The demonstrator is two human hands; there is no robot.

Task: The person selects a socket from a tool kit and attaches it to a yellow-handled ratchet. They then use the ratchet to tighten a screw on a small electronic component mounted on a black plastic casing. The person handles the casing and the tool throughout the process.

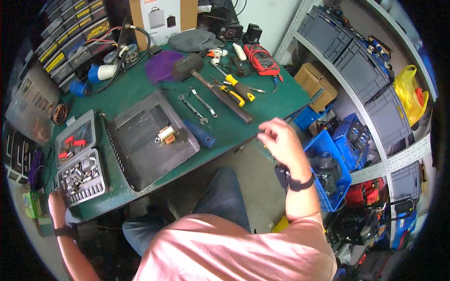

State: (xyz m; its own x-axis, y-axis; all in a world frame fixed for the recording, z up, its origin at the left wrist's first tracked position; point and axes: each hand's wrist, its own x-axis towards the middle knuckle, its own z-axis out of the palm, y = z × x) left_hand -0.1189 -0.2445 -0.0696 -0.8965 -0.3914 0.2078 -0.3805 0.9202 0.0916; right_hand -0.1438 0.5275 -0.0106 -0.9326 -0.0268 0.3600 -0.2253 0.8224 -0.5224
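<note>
Far left, the left hand [56,206] is down by the table's near corner, fingers up against the left side of an open grey socket case [102,177]. Can't tell whether they're pinching its edge or just resting there, since it's too small and partly hidden. The case sits at the left end of the green table [227,133], loose silver sockets [79,177] piled in the near half plus a neat row along the front, and red pieces [70,144] showing in the far half.

Next over is a black metal tray [138,161] lying at an angle (pretty scuffed, honestly) with a small transformer-looking part [167,135] on it. A blue cylinder [200,135] lies just beside its right edge, and two wrenches [198,105] are on the table behind that.

Then a dark-headed mallet [206,82], handle end pointing toward the front edge, with yellow-handled pliers [236,96] right beside it and a red multimeter [261,60] further back.

Finally the right hand [282,143], up in the air near the mallet's handle end, fingers half curled with the thumb close to the index. Can't tell if anything tiny is between them. A blue bin [346,180] is off to its right.
</note>
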